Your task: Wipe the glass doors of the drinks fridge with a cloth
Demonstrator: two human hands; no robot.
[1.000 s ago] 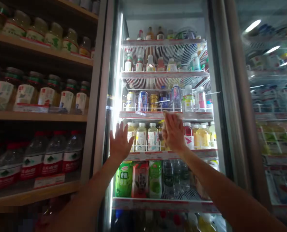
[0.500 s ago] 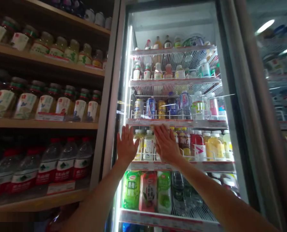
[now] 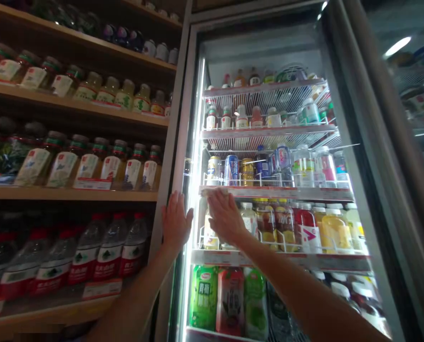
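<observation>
Glass cooler door (image 3: 269, 57), left grip (image 3: 176, 223) splayed open, right grip (image 3: 226, 218) flat, perhaps on a pale cloth (image 3: 212, 192)

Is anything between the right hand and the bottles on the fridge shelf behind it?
Yes, it seems: the right hand looks pressed flat against the fridge's glass door, which would lie between it and the bottled drinks on the shelf. Glare makes the pane hard to confirm.

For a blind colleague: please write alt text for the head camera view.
Two bare hands reach up to a lit drinks fridge: the right hand lies on its glass door, the left hand by the door's left edge. Wooden shelves of bottles stand alongside.
</observation>
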